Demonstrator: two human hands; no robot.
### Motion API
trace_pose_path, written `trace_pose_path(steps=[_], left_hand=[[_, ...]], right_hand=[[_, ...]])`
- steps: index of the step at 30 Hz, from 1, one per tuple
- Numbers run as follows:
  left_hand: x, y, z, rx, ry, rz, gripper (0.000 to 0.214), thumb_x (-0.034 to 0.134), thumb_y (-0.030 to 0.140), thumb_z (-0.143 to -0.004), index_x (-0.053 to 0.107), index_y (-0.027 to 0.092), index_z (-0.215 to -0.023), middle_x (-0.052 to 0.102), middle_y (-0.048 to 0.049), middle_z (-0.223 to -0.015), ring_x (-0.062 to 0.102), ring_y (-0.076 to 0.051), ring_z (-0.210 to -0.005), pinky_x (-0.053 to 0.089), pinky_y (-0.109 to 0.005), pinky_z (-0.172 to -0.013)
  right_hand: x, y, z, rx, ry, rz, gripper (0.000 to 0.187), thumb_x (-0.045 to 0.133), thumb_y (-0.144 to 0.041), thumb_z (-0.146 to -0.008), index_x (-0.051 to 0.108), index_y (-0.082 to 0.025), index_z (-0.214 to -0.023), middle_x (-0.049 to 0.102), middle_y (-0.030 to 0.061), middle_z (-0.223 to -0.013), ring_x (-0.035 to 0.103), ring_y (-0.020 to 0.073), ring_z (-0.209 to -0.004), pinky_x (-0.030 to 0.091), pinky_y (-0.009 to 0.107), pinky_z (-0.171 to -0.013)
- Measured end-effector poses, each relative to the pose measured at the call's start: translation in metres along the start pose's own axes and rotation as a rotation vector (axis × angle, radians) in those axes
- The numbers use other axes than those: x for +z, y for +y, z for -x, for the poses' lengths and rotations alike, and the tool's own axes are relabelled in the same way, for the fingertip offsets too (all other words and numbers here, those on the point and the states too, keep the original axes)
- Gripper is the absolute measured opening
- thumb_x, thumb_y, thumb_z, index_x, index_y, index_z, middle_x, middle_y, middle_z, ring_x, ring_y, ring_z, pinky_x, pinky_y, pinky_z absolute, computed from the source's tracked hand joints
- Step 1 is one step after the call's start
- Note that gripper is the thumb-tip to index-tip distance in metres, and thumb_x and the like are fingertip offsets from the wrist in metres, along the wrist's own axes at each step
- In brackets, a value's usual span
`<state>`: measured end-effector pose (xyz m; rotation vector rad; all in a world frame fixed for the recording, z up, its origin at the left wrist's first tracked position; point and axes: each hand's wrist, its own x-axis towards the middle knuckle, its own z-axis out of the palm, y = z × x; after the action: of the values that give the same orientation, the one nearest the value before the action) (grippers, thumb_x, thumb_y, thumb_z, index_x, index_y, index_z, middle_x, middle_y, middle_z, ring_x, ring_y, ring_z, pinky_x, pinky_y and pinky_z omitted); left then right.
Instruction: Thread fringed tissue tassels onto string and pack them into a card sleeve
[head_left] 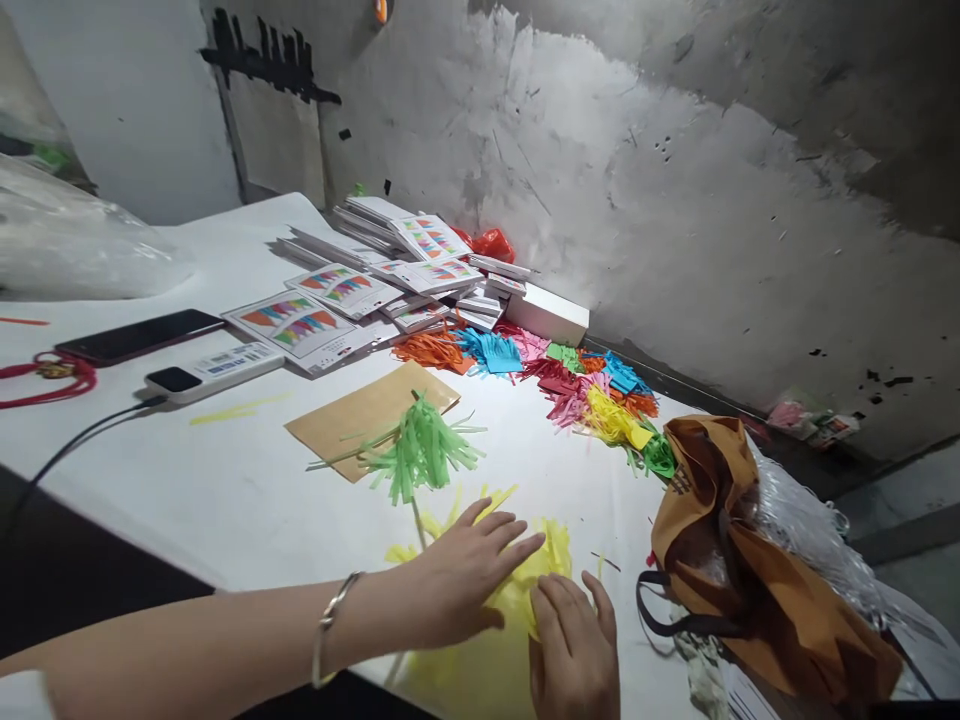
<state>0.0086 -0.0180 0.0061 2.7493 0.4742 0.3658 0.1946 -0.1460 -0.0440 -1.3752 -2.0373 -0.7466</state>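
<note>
Yellow fringed tissue paper (553, 552) lies at the front of the white table, with a flat part hanging toward the near edge. Across it stretches my left hand (450, 585), palm down, open, its fingers extended and the bracelet showing on its wrist. My right hand (574, 640) is closed on the right side of the yellow tissue paper, fingers bent over it; the thumb is hidden. Just beyond the left hand, a green tissue tassel (424, 450) rests partly on a brown paper sheet or envelope (322, 428).
Folded tassels in several colours (551, 375) line the back, near stacked printed cards (349, 290) and a white box (551, 312). A phone (142, 335) and a cabled white device (217, 370) lie left. A brown bag (712, 500) sits right, by the wall.
</note>
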Motion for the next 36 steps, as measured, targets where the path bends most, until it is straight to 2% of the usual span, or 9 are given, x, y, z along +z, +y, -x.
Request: trace_pose_path(steps=[5,9,13,17,21,24,27,31,36], left_hand=[[0.026,-0.032,-0.042,-0.225,-0.092,0.253,0.048,0.063,0.005,-0.066,0.069,0.022,-0.111,0.076,-0.0094,-0.1,0.069,-0.031,-0.093,0.052,-0.038,-0.082],[0.012,-0.054,-0.079,-0.172,-0.177,0.354,0.022,0.058,0.005,-0.065,0.071,0.019,-0.076,0.073,-0.0015,-0.068,0.067,-0.022,-0.061,0.047,-0.025,-0.054],[-0.035,-0.046,-0.123,-0.037,-0.077,0.424,0.034,0.051,0.003,-0.075,0.07,0.018,-0.098,0.073,-0.001,-0.076,0.067,-0.018,-0.068,0.048,-0.022,-0.059],[-0.083,-0.034,-0.133,0.113,0.134,0.417,0.052,0.05,-0.001,-0.079,0.062,0.021,-0.125,0.069,-0.0061,-0.113,0.064,-0.022,-0.098,0.047,-0.026,-0.083],[-0.086,-0.059,-0.092,0.242,0.21,0.115,0.047,0.049,0.0,-0.085,0.065,0.022,-0.124,0.067,-0.0103,-0.11,0.063,-0.023,-0.094,0.046,-0.03,-0.086],[-0.066,-0.096,-0.039,0.139,0.007,-0.145,0.055,0.059,0.0,-0.082,0.062,0.026,-0.13,0.068,-0.0103,-0.111,0.064,-0.026,-0.1,0.044,-0.036,-0.094],[-0.05,-0.115,0.011,-0.073,-0.209,-0.229,0.09,0.083,0.008,-0.064,0.048,0.026,-0.145,0.054,-0.0172,-0.143,0.047,-0.041,-0.132,0.035,-0.05,-0.108],[-0.029,-0.076,0.032,-0.002,-0.186,-0.085,0.088,0.083,0.021,-0.074,0.038,0.025,-0.15,0.04,-0.0158,-0.157,0.03,-0.038,-0.147,0.024,-0.053,-0.118],[0.033,-0.011,0.006,0.188,-0.153,0.074,0.078,0.076,0.035,-0.084,0.039,0.015,-0.149,0.053,-0.0164,-0.147,0.048,-0.031,-0.136,0.036,-0.042,-0.115]], right_hand=[[-0.005,0.015,0.004,0.272,0.013,-0.071,0.032,0.041,-0.008,-0.088,0.063,-0.021,-0.107,0.075,0.005,-0.093,0.072,0.0208,-0.087,0.052,0.042,-0.093],[-0.017,0.065,-0.001,0.45,-0.048,-0.006,0.024,0.047,-0.014,-0.088,0.07,-0.021,-0.089,0.076,0.0038,-0.079,0.072,0.0192,-0.068,0.057,0.028,-0.059],[-0.066,0.119,-0.023,0.47,0.039,0.1,0.029,0.046,-0.017,-0.089,0.074,-0.016,-0.096,0.077,0.0101,-0.091,0.072,0.0237,-0.079,0.058,0.035,-0.072],[-0.108,0.12,-0.041,0.225,0.151,0.286,0.037,0.049,-0.01,-0.091,0.066,-0.015,-0.123,0.073,0.012,-0.114,0.067,0.0251,-0.108,0.048,0.045,-0.103],[-0.066,0.076,-0.021,0.038,-0.016,0.225,0.048,0.052,-0.003,-0.089,0.055,-0.013,-0.136,0.068,0.0143,-0.127,0.06,0.0249,-0.124,0.039,0.045,-0.112],[-0.003,0.039,0.01,0.059,-0.1,0.124,0.041,0.041,0.003,-0.09,0.064,-0.01,-0.121,0.071,0.0144,-0.12,0.065,0.0243,-0.117,0.039,0.044,-0.111],[0.038,0.01,0.032,0.203,-0.188,0.009,0.031,0.046,-0.02,-0.098,0.066,-0.013,-0.121,0.07,0.0131,-0.124,0.064,0.0278,-0.117,0.04,0.045,-0.108],[0.052,-0.007,0.038,0.257,-0.305,-0.028,0.059,0.054,-0.055,-0.094,0.055,-0.016,-0.138,0.055,0.0126,-0.144,0.053,0.0323,-0.131,0.037,0.048,-0.109],[0.062,-0.005,0.037,0.289,-0.316,0.028,0.042,0.037,-0.043,-0.103,0.06,-0.024,-0.131,0.054,0.0098,-0.146,0.048,0.0344,-0.135,0.023,0.062,-0.113]])
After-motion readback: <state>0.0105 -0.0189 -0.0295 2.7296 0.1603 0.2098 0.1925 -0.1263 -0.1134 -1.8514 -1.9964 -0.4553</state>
